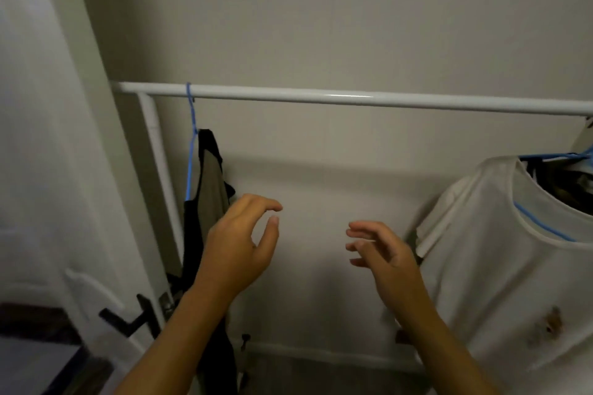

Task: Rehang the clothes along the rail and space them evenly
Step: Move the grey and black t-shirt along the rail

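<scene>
A white rail (337, 98) runs across the view in front of a pale wall. Near its left end a blue hanger (192, 125) carries a black and olive garment (210, 189), seen edge-on. At the right a white T-shirt (500, 266) hangs on another blue hanger (552, 157), with dark clothing behind it. My left hand (240, 244) hovers just right of the dark garment, fingers curled and apart, holding nothing. My right hand (382, 250) is raised left of the T-shirt's sleeve, fingers spread and empty. A long bare stretch of rail lies between the two garments.
A white upright post (157, 163) supports the rail's left end. Left of it is a white door (48, 138) with a black lever handle (128, 317). A low white bar (321, 351) of the rack runs near the floor.
</scene>
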`<state>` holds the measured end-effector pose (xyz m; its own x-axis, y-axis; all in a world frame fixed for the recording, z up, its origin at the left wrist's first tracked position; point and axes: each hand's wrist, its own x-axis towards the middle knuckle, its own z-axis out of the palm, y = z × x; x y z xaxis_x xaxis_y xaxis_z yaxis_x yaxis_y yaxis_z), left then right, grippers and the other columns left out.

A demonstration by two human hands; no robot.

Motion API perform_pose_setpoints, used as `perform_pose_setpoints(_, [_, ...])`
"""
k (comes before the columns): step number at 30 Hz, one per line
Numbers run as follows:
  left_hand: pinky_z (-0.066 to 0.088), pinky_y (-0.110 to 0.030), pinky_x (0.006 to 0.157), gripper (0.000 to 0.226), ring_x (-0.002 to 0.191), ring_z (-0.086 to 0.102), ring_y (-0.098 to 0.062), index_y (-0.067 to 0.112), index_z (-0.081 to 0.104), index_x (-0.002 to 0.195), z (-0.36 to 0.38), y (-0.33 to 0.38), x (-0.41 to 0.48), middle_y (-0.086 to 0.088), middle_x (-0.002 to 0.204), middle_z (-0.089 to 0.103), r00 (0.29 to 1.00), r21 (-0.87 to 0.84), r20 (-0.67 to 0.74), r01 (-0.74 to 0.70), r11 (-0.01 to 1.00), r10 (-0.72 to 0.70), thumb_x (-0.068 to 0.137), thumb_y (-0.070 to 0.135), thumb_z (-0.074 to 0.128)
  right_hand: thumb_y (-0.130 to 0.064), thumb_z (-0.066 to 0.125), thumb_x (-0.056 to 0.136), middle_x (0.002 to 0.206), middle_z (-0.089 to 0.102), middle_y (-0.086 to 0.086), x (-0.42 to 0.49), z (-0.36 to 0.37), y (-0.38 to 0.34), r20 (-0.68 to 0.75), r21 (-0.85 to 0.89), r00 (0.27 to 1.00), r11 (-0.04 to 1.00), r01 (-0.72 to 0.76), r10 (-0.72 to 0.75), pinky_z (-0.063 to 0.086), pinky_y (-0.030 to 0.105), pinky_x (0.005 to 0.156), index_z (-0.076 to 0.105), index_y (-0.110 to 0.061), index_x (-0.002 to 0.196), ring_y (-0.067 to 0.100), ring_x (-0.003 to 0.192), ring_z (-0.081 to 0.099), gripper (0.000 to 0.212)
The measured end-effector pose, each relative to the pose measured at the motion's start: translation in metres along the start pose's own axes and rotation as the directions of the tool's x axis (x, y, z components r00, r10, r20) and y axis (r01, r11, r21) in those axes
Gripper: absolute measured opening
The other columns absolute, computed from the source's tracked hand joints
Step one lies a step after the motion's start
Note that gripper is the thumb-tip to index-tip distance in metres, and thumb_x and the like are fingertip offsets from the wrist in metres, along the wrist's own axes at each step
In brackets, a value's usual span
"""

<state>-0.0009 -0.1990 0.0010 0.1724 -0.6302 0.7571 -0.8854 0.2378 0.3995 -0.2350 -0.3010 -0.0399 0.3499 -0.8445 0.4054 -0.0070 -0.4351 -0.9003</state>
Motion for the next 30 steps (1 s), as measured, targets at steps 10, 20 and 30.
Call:
perform_pose_setpoints(10, [0.049, -0.013, 0.071, 0.015, 0.076, 0.061, -0.009, 0.005, 0.063, 0.095, -0.084, -0.077, -0.013, 0.004, 0.081, 0.061, 0.935, -0.257, -0.326, 0.053, 0.965, -0.138, 0.098, 0.006, 0.049, -0.018, 0.056, 0.104, 0.103, 0.074, -0.003, 0.019, 0.139, -0.039, 0.218, -0.031, 0.976, 0.999, -0.004, 0.011, 0.063, 0.036, 0.081, 0.072, -0.022, 0.105, 0.019, 0.095, 0.073, 0.017])
perform_pose_setpoints(20, [0.061, -0.028, 0.085, 0.024, 0.103, 0.07, -0.009, 0.024, 0.064, 0.119, -0.046, -0.167, -0.036, 0.004, 0.114, 0.07, 0.921, -0.486, 0.244, 0.386, 0.784, -0.303, 0.096, 0.021, 0.066, -0.057, 0.056, 0.096, 0.115, 0.065, -0.012, 0.039, 0.241, -0.077, 0.23, -0.322, 0.973, 0.945, 0.047, 0.03, 0.06, 0.027, 0.083, 0.055, -0.035, 0.124, 0.006, 0.102, 0.065, 0.035])
perform_pose_setpoints(30, [0.062, -0.034, 0.085, 0.036, 0.098, 0.07, -0.011, 0.03, 0.056, 0.135, -0.044, -0.194, -0.032, 0.013, 0.106, 0.068, 0.928, -0.496, 0.235, 0.37, 0.786, -0.288, 0.1, 0.025, 0.061, -0.033, 0.047, 0.106, 0.066, 0.056, -0.002, 0.052, 0.226, -0.078, -0.136, -0.632, 0.971, 0.772, 0.067, -0.196, 0.045, 0.041, 0.058, 0.046, -0.022, 0.086, 0.026, 0.063, 0.056, 0.023])
